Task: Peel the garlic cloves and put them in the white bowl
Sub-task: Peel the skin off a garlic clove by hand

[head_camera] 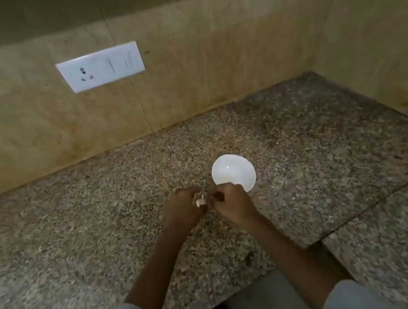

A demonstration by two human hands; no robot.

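Observation:
A small white bowl (233,171) stands on the speckled granite counter (102,221), and nothing shows inside it. Just in front of the bowl my two hands meet. My left hand (183,208) grips a pale garlic clove (200,202) between its fingers. My right hand (230,203) is closed and pinches at the top of the same clove, where a thin strip of skin sticks up. My right knuckles overlap the bowl's near rim.
A tan tiled wall (185,65) rises behind the counter and turns the corner at the right. A white socket plate (101,67) is fixed to the wall at the upper left. A seam (377,204) crosses the counter on the right.

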